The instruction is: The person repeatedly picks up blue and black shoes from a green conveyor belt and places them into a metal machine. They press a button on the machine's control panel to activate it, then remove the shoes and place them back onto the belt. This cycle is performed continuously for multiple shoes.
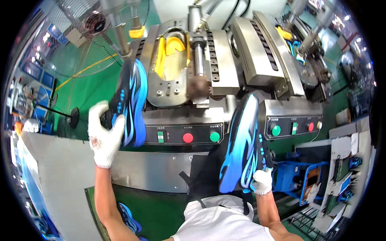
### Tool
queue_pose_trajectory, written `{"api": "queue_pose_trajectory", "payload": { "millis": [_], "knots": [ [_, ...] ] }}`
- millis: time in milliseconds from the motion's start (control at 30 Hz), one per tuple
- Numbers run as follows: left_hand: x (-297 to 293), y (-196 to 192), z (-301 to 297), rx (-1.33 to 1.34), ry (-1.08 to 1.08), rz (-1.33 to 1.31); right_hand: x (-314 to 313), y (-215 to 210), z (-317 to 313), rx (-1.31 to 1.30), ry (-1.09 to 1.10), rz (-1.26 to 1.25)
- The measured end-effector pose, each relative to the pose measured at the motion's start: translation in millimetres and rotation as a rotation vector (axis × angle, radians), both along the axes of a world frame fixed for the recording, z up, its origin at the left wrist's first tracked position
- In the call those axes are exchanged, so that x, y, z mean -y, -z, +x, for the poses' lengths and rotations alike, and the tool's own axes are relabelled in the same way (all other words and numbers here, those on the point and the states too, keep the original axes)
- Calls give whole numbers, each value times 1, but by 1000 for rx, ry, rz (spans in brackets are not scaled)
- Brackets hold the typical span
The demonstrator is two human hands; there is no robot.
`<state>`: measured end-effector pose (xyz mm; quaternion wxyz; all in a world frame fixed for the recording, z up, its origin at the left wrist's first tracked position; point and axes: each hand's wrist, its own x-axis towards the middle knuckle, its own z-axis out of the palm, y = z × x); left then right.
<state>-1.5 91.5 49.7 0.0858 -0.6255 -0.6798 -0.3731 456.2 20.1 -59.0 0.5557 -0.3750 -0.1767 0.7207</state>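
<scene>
My left hand (pixel 105 136), in a white knitted glove with a smudge on its back, grips a sneaker (pixel 138 96) around the heel end. That shoe has a black upper and a blue, wavy sole, and its toe points away from me beside the left metal machine bed (pixel 175 76). In my right hand (pixel 262 182), also gloved, is a second sneaker (pixel 241 140), held by its heel. Its pale-to-blue sole faces left, its toe points up toward the machine. The fingertips behind both shoes are partly hidden.
Yellow pads (pixel 175 45) lie in the left bed. Control panels with red and green buttons (pixel 187 137) line the front. A steel press head (pixel 257 52) stands right of centre. A fan (pixel 95 23) is at the far left, a blue stool (pixel 297 180) at the right.
</scene>
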Motion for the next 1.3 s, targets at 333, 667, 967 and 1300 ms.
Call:
{"api": "queue_pose_trajectory", "payload": {
  "millis": [333,667,967,1300],
  "knots": [
    [259,183,-39,138,-510,-403,-190,-125,-177,281,-376,332],
    [294,257,-47,267,-365,-401,-419,-89,-310,1018,-587,53],
    [290,257,-49,376,-438,-505,-443,11,-372,1885,-290,445],
    [242,254,-40,370,-550,-438,-338,-49,-335,1634,-294,492]
  ]
}}
